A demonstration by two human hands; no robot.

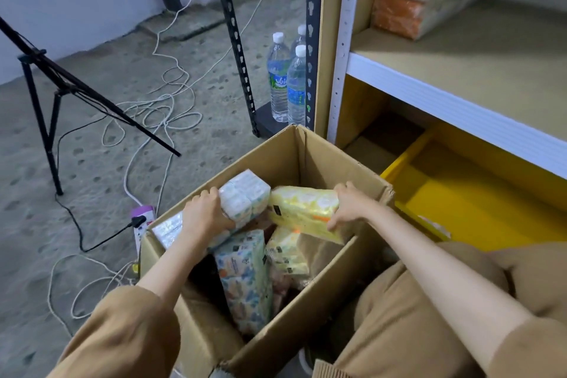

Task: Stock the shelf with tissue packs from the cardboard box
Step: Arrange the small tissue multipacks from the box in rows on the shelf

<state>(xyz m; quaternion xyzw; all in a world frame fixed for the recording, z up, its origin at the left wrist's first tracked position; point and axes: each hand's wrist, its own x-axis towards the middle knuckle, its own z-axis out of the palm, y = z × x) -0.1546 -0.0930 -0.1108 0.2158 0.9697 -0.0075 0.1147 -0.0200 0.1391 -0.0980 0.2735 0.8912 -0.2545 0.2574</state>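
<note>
– Shelf (460, 77) first: where does it lie from my hands?

– Up and to the right of both, beyond the far-right wall of the cardboard box (337, 159). Its bare board is above and past your right hand (349, 205). Your left hand (204, 215) is at the box's opposite side, so I judge the right to be the nearer one.

– And the packs I am holding?

– Both are in the mouth of the box, not yet clear of its rim. The yellow tissue pack (303, 209) stretches leftward from your right hand, with its long axis across the box and roughly level. The white tissue pack (245, 193) runs forward and rightward from your left hand, tilted, with its far end raised.

– Do the two touch?

– Their inner ends are just beside each other, but I cannot tell whether they meet. More packs (245, 279) stand below both hands.

– Here is my grip as I read it. My right hand clasps the right end of the yellow pack, fingers curled over its edge, and that forearm reaches in over the near-right wall. My left hand clasps the white pack partway along, fingers wrapped over its top, with the wrist bent down into the box.

– Agreed, both hands are closed on their packs.

– Then I judge the yellow pack goes first: lift it clear, swing it right and up, and present its long side to the board.
</note>
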